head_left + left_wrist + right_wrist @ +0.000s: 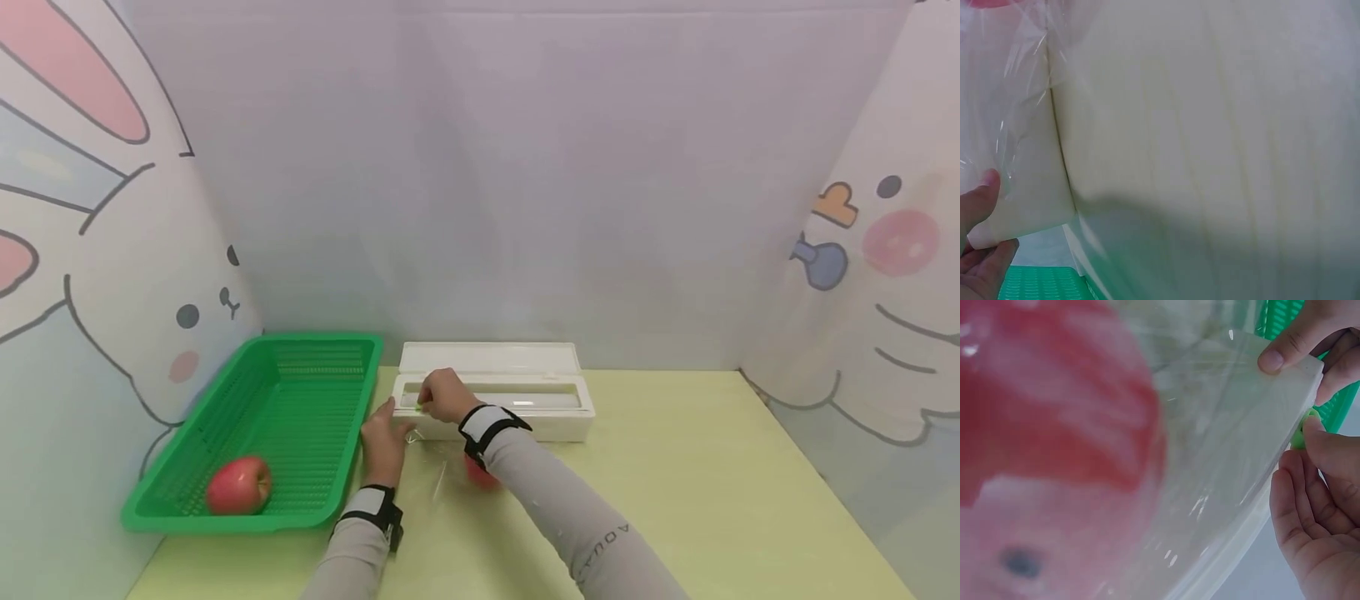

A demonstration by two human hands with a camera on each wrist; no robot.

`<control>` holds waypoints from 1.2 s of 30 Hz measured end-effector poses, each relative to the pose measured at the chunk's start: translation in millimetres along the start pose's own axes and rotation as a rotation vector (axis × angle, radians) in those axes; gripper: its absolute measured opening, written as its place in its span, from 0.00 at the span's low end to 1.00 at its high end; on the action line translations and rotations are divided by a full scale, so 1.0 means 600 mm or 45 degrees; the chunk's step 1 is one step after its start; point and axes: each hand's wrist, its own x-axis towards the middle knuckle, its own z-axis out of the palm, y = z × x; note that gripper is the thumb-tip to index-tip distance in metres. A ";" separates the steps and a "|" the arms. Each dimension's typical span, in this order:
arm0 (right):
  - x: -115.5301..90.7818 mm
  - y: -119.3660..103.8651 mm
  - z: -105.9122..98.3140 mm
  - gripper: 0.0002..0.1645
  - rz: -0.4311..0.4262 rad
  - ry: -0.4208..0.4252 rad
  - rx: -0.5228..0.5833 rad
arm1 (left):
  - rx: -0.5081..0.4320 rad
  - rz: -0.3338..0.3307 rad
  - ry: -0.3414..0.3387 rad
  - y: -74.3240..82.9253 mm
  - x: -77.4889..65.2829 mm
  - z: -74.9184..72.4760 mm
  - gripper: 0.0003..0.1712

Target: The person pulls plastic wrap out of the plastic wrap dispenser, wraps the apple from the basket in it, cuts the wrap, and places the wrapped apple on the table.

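Observation:
A white cling film dispenser point(555, 427) stands with its lid raised and the film roll showing inside. My left hand point(383, 448) grips its left end, thumb on the front face and fingers round the end. Close beside it, my right hand point(446, 397) pinches a small green slide cutter point(1298, 435) on the dispenser's front top edge, near the left end. Clear cling film point(1210, 469) hangs from that edge over the front. A red apple point(480, 475) sits before the dispenser, behind the film in the right wrist view and partly hidden by my right wrist in the head view.
A green plastic basket point(300, 433) stands to the left, close to my left hand, with another red apple point(238, 486) in its near corner. The yellow tabletop point(712, 500) extends to the right. A pale curtain point(525, 183) rises behind the dispenser.

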 end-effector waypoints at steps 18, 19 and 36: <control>-0.015 0.016 -0.011 0.03 -0.004 -0.007 0.008 | 0.010 -0.019 -0.084 -0.001 0.002 -0.006 0.31; -0.015 0.017 -0.012 0.03 -0.006 -0.006 0.007 | 0.008 -0.017 -0.084 0.000 0.003 -0.006 0.31; -0.019 0.033 -0.016 0.04 -0.029 0.012 0.011 | 0.031 -0.032 -0.088 0.009 0.006 -0.007 0.30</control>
